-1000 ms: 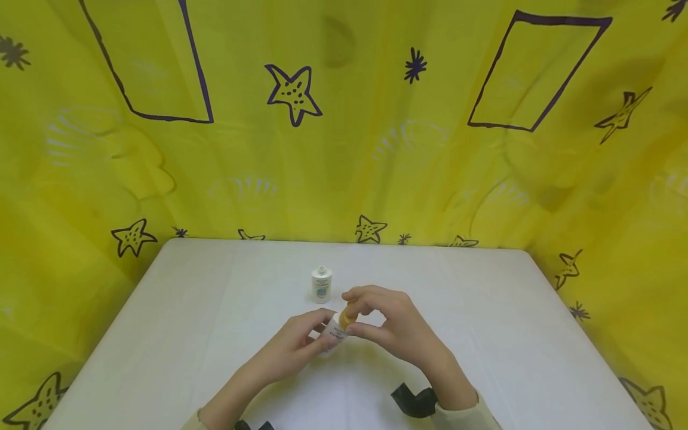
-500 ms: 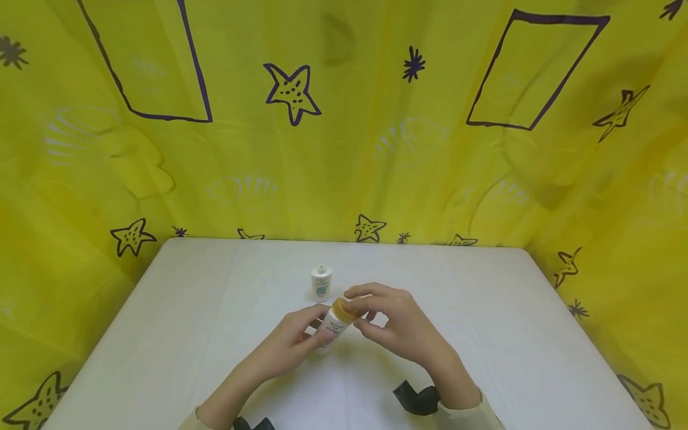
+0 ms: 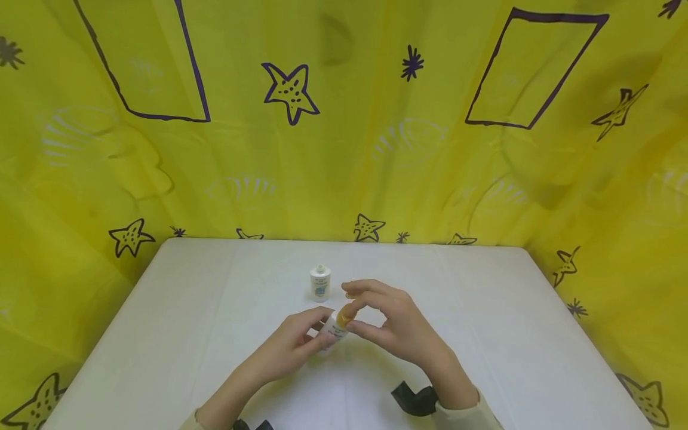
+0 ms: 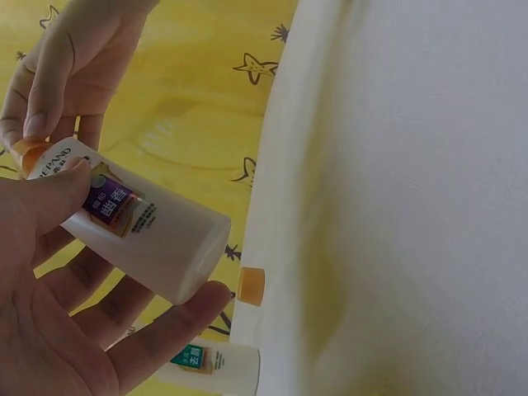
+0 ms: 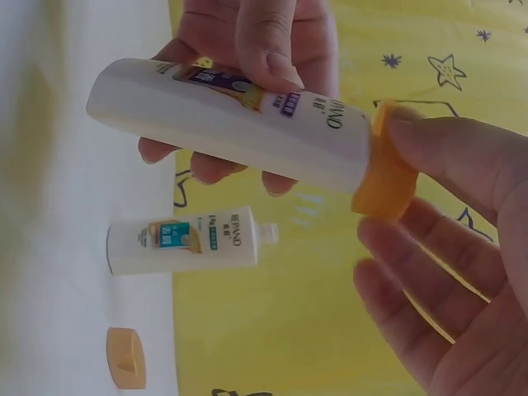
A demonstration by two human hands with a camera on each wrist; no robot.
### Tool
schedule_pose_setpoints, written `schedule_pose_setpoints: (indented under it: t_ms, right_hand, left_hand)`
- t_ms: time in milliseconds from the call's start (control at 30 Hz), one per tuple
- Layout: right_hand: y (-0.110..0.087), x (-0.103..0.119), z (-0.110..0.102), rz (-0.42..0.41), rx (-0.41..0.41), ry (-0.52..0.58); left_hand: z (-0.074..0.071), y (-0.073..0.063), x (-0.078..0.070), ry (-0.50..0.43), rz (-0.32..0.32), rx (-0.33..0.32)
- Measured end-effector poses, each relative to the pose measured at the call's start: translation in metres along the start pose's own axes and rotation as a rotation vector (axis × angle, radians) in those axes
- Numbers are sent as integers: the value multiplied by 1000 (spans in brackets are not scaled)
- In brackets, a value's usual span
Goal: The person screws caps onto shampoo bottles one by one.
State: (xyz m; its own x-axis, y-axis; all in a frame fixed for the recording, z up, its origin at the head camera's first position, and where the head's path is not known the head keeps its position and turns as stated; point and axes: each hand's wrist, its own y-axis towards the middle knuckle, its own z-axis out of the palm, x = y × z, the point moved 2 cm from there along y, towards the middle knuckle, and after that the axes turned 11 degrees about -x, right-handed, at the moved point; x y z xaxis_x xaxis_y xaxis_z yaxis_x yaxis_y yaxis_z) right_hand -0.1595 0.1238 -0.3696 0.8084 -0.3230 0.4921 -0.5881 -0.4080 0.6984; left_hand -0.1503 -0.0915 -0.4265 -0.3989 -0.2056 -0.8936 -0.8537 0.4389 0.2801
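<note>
My left hand (image 3: 301, 340) grips a white shampoo bottle (image 5: 231, 124) with a purple label, held tilted above the table. In the right wrist view its thumb lies along the label side and its fingers pass behind. An orange cap (image 5: 388, 165) sits on the neck end of this bottle. My right hand (image 3: 392, 319) pinches that cap between thumb and index finger, the other fingers standing off it. Beyond the hands, a second white bottle (image 3: 320, 285) with a teal label stands upright, its bare neck showing.
A loose orange cap (image 5: 125, 359) lies on the white table (image 3: 215, 298) beside the standing bottle; my right hand hides most of it in the head view. A yellow curtain (image 3: 333, 167) with drawn starfish hangs behind the table's far edge.
Half a second ago the right fingers were looser at the cap and more of it showed. Now thumb and index pinch it again, and the bottle's capped end has tipped right. The standing bottle stays put.
</note>
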Motion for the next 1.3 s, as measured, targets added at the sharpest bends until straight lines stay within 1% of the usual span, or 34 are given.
schedule_pose_setpoints:
  t_ms: [100, 200, 333, 500, 633, 767, 900, 1000, 1133, 1200, 1300]
  right_hand:
    - [0, 0, 1, 15, 1, 22]
    - [0, 0, 1, 23, 3, 22]
    - [0, -1, 0, 22, 10, 18]
    - [-1, -2, -1, 28, 60, 40]
    - [-2, -2, -2, 32, 92, 58]
    - [-1, -2, -1, 13, 99, 42]
    - [1, -1, 2, 0, 96, 74]
    - [1, 0, 4, 11, 86, 88]
    - [0, -1, 4, 31, 79, 63]
    - [-2, -2, 3, 51, 96, 64]
    - [-3, -3, 0, 34, 139, 76]
  left_hand:
    - [0, 1, -1, 0, 7, 3]
    - [-1, 1, -1, 10, 11, -2]
    - [-3, 2, 0, 19, 2, -8]
    - [-4, 2, 2, 29, -28, -10]
    - [-4, 1, 3, 34, -34, -2]
    - [-4, 1, 1, 25, -10, 27]
    - [-3, 0, 0, 24, 8, 50]
    - [-2, 0, 0, 34, 9, 46]
    - [-2, -1, -1, 36, 25, 39]
    - [-3, -1, -2, 38, 31, 32]
    - [-4, -1, -1, 30, 19, 30]
